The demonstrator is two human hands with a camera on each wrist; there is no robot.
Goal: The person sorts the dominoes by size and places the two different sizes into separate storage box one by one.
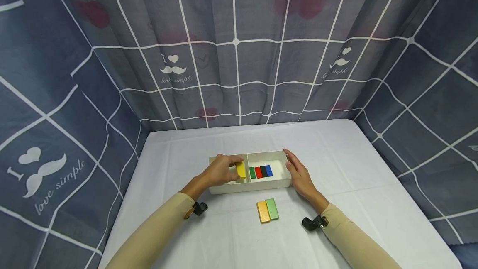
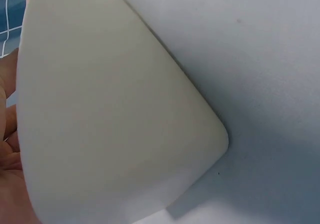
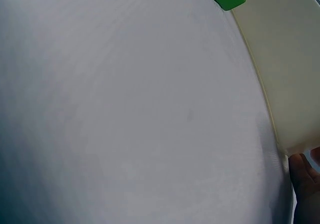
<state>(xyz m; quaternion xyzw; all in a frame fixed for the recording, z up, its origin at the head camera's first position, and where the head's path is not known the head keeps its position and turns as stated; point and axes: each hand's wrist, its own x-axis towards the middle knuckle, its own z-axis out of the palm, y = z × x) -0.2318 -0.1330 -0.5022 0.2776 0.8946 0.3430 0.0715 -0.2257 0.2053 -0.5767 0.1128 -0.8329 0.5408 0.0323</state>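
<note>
An off-white two-compartment box [image 1: 250,186] lies on the white-covered table. My left hand [image 1: 220,170] reaches over its left compartment and pinches a yellow block [image 1: 241,170] between thumb and fingers, close to the divider. Part of that compartment is hidden by the hand. At the box's right end, my right hand [image 1: 301,179] holds the wall, with its fingers along the far corner. A row of small blocks lies in the right compartment: green [image 1: 252,172], red [image 1: 258,172], black [image 1: 263,171] and blue [image 1: 269,170].
In front of the box, an orange-yellow block [image 1: 263,212] and a light green block [image 1: 272,209] lie side by side on the tablecloth [image 1: 224,235]. Grid-patterned curtains [image 1: 257,65] enclose the table at the back and sides.
</note>
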